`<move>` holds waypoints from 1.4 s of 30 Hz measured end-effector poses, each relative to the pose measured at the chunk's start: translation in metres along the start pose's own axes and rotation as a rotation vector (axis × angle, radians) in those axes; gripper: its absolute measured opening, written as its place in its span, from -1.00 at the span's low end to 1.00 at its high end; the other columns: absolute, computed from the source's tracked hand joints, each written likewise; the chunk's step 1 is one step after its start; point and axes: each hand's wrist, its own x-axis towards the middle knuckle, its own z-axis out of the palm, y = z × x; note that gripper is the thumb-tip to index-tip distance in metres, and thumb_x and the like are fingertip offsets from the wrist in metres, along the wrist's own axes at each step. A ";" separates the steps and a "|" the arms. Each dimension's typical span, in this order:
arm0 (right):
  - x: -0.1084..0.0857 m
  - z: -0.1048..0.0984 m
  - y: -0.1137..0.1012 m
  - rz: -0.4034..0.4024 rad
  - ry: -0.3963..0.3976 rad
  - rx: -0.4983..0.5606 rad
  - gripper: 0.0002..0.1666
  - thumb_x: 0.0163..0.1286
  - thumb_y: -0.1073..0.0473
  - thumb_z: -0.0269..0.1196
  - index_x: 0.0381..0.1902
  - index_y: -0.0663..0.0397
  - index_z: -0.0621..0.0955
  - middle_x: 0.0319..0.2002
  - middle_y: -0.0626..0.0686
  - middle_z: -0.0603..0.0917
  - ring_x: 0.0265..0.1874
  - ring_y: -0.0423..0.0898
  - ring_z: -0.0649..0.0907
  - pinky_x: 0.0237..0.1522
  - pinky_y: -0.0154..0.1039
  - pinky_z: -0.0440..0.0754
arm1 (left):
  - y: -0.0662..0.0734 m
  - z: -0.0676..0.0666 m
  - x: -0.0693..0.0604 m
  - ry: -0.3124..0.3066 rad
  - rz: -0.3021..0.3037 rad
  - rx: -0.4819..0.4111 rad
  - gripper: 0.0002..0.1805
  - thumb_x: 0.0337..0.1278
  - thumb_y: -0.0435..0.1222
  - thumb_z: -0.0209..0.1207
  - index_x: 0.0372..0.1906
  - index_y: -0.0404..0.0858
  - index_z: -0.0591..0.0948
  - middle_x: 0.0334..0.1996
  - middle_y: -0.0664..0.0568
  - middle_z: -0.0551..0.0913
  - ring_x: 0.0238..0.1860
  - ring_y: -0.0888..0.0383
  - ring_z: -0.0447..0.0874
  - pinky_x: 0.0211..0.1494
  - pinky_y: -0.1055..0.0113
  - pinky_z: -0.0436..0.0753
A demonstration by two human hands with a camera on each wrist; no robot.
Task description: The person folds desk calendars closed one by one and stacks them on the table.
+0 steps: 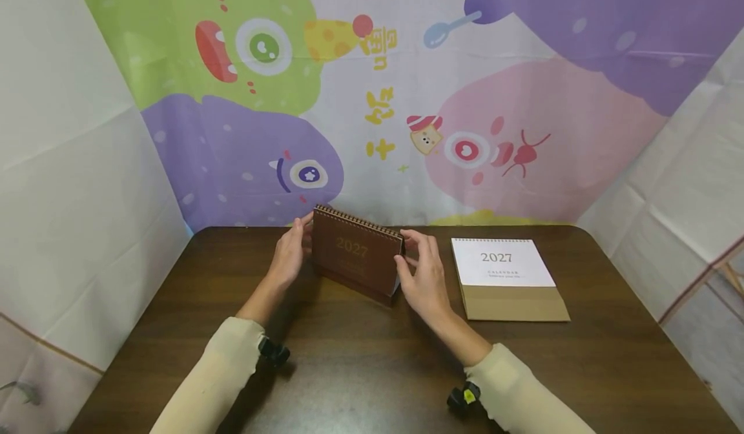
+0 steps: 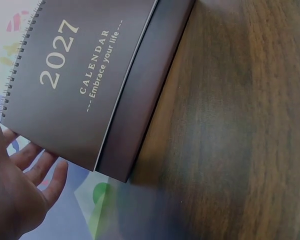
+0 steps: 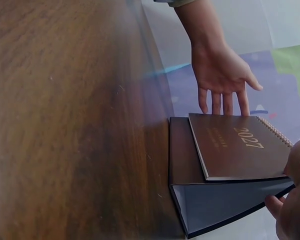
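A brown 2027 desk calendar [image 1: 356, 253] with a spiral top stands tent-like on the table, turned at an angle. My left hand [image 1: 288, 253] is at its left side; in the left wrist view, that hand's outstretched fingers [image 2: 55, 182] reach the calendar's side edge. At the other end my right hand [image 1: 427, 276] pinches the upper right corner, thumb in front and fingers behind. The right wrist view shows the calendar's open side and its grey inner face [image 3: 220, 202]. To the right of that hand stands a white 2027 calendar [image 1: 500, 266] on a tan base.
The dark wooden table [image 1: 372, 363] has its back edge close behind the calendars. A cartoon-printed cloth [image 1: 372, 182] hangs behind it, and pale cloth walls [image 1: 87, 163] rise on both sides.
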 end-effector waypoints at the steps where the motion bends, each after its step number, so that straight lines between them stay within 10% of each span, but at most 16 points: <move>1: 0.001 0.000 0.001 0.001 0.000 -0.001 -0.41 0.53 0.52 0.33 0.46 0.22 0.55 0.19 0.35 0.59 0.23 0.28 0.69 0.18 0.09 0.89 | -0.001 0.000 0.000 -0.001 0.001 0.008 -0.30 0.95 -0.07 -0.51 0.71 -0.29 0.42 0.48 -0.47 0.64 0.29 -0.39 0.75 0.35 -0.30 0.76; 9: 0.007 -0.002 0.007 0.007 0.000 -0.020 -0.42 0.56 0.51 0.30 0.48 0.21 0.54 0.17 0.35 0.60 0.24 0.27 0.69 0.17 0.11 0.90 | -0.065 -0.003 0.021 0.016 0.147 -0.080 -0.24 0.86 0.23 -0.31 0.62 -0.13 0.58 0.38 -0.36 0.76 0.02 -0.14 0.85 0.08 0.00 0.89; 10: 0.008 -0.002 0.008 0.004 0.002 -0.024 -0.43 0.56 0.51 0.30 0.47 0.21 0.55 0.17 0.35 0.60 0.24 0.27 0.70 0.17 0.11 0.90 | -0.057 -0.005 0.016 0.041 0.134 -0.055 -0.26 0.88 0.21 -0.30 0.61 -0.13 0.60 0.36 -0.36 0.77 -0.03 -0.15 0.85 0.02 0.02 0.89; 14: 0.013 -0.003 0.011 0.002 0.005 -0.030 -0.43 0.56 0.51 0.30 0.46 0.24 0.55 0.17 0.36 0.61 0.24 0.28 0.71 0.17 0.09 0.90 | -0.114 -0.004 0.038 0.076 0.115 -0.028 -0.27 0.88 0.21 -0.38 0.59 0.01 0.63 0.31 -0.19 0.84 -0.11 0.02 0.88 -0.09 0.21 0.88; 19: 0.018 -0.004 0.014 0.019 0.002 -0.024 -0.41 0.54 0.53 0.29 0.47 0.24 0.55 0.19 0.37 0.62 0.27 0.30 0.72 0.19 0.08 0.89 | -0.143 -0.004 0.048 0.088 0.073 -0.025 -0.30 0.86 0.25 -0.38 0.55 0.16 0.66 0.31 -0.06 0.86 -0.17 0.20 0.87 -0.11 0.32 0.88; 32: 0.023 -0.007 0.019 0.037 -0.010 -0.010 -0.38 0.52 0.56 0.28 0.49 0.26 0.54 0.22 0.37 0.62 0.27 0.33 0.72 0.14 0.09 0.90 | -0.069 -0.006 0.006 0.106 0.154 -0.116 -0.26 0.86 0.24 -0.24 0.44 -0.16 0.74 0.22 -0.20 0.86 -0.28 0.06 0.90 -0.13 0.24 0.86; 42: 0.010 -0.010 0.011 0.061 -0.046 -0.004 -0.25 0.60 0.43 0.30 0.69 0.20 0.43 0.45 0.38 0.55 0.47 0.31 0.63 0.23 0.07 0.87 | 0.008 -0.004 -0.015 0.085 0.078 -0.015 -0.34 0.96 -0.11 -0.46 0.68 -0.28 0.48 0.59 -0.36 0.57 0.52 -0.40 0.64 0.42 -0.37 0.72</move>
